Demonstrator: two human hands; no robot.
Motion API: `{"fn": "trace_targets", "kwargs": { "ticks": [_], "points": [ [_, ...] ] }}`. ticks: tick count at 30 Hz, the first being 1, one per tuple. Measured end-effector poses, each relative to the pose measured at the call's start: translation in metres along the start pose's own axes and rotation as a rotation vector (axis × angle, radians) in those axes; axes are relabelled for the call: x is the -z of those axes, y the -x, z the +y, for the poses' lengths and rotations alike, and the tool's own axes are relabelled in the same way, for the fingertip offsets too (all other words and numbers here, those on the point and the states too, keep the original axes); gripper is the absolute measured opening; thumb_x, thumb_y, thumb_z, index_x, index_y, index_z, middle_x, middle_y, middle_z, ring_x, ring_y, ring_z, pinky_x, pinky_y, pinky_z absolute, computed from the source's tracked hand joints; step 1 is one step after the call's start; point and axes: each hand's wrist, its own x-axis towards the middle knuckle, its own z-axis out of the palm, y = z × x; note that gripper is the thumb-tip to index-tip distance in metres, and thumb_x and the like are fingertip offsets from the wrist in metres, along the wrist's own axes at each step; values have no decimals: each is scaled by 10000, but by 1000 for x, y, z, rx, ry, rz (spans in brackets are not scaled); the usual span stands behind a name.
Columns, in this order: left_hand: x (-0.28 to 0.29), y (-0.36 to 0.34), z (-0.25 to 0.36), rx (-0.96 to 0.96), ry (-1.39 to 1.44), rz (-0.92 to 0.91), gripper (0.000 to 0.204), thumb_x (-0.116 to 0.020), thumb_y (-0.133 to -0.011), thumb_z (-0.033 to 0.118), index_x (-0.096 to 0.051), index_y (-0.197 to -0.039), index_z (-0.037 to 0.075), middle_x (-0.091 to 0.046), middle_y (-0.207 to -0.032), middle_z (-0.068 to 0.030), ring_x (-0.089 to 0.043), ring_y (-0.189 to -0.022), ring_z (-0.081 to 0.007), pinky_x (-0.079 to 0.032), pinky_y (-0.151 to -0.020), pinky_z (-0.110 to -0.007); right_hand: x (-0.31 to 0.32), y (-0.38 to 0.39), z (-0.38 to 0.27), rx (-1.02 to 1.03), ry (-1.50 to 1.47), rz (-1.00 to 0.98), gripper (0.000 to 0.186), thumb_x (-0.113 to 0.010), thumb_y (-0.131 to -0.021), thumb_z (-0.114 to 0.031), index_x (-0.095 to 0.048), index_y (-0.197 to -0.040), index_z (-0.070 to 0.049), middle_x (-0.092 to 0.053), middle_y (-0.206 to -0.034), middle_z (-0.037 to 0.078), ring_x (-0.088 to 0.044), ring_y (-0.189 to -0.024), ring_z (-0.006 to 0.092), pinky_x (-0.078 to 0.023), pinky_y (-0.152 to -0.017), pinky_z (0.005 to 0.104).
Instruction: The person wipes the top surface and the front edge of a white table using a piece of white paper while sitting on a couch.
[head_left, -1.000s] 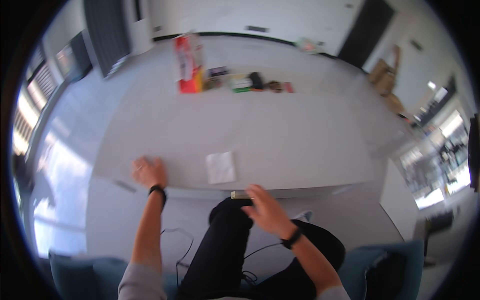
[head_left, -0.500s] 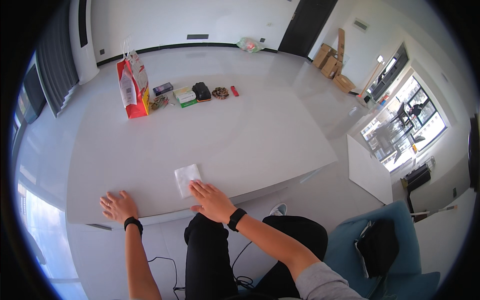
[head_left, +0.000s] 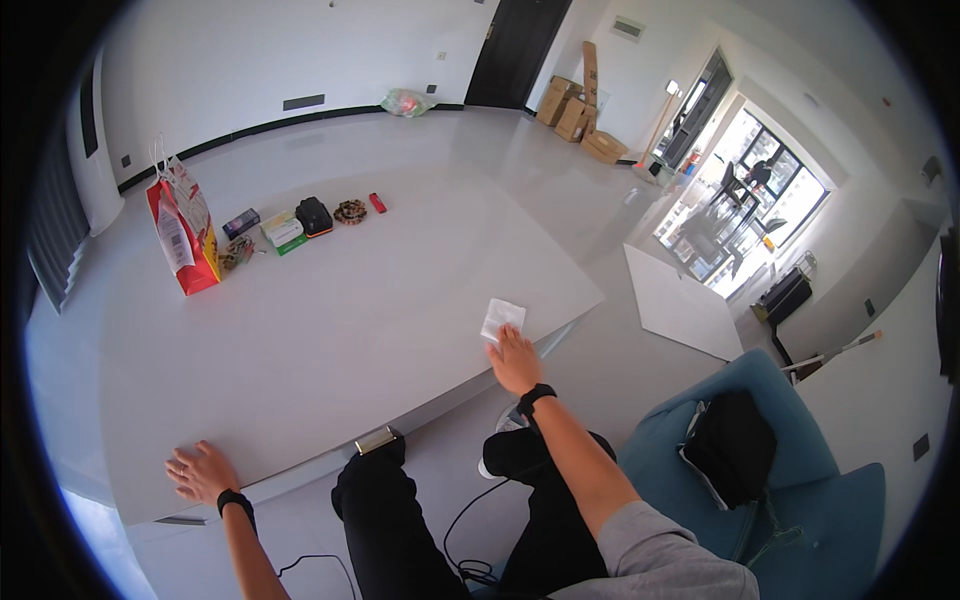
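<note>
Under the fingertips of my right hand [head_left: 516, 358] lies a folded white tissue [head_left: 503, 318], pressed flat on the pale table [head_left: 330, 340] close to its right front edge. That hand's fingers are stretched out over the tissue rather than wrapped round it. At the near left corner my left hand [head_left: 203, 472] rests on the tabletop, fingers spread, holding nothing. Both wrists carry black bands.
Along the far left of the table stand a red and white paper bag [head_left: 185, 230], a dark box [head_left: 241, 223], green and white packets [head_left: 284, 231], a black pouch [head_left: 314, 216], a beaded coil [head_left: 350, 211] and a red item [head_left: 377, 203]. A blue chair [head_left: 790, 440] stands right.
My right hand has slid the tissue rightward along the front edge toward the table's right corner. My left hand stays at the left corner. The whole view has turned to the right.
</note>
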Motion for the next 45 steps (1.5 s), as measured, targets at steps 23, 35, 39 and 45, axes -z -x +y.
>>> {"fn": "trace_targets", "kwargs": {
  "ticks": [23, 35, 39, 45],
  "points": [
    [9, 2, 2, 12, -19, -50, 570, -366, -953, 401, -354, -1411, 62, -273, -1506, -180, -223, -1414, -286, -218, -1096, -509, 5, 51, -202, 541, -13, -483, 810, -270, -937, -629, -294, -1439, 5, -218, -1537, 148, -206, -1419, 324, -235, -1123, 404],
    [7, 1, 1, 6, -20, -44, 578, -374, -948, 420, -349, -1406, 67, -296, -1492, -176, -223, -1408, -291, -203, -1099, -512, -18, 31, -288, 629, -1, -528, 812, -307, -909, -662, -322, -1434, -43, -248, -1532, 110, -233, -1412, 278, -166, -1147, 435],
    [-3, -3, 2, 2, -37, -25, 570, -360, -945, 434, -366, -1393, 82, -292, -1494, -172, -220, -1410, -281, -209, -1087, -497, -30, -6, -282, 450, 87, -403, 815, -361, -893, -648, -263, -1465, -75, -226, -1546, 71, -205, -1425, 245, -115, -1150, 474],
    [-5, -3, 4, -1, -33, -7, 559, -363, -942, 436, -383, -1380, 88, -302, -1487, -164, -229, -1406, -271, -224, -1075, -489, -15, -73, -211, 193, -37, -522, 758, -286, -912, -634, -212, -1488, -147, -146, -1570, 24, -150, -1440, 237, -113, -1144, 545]
  ]
}}
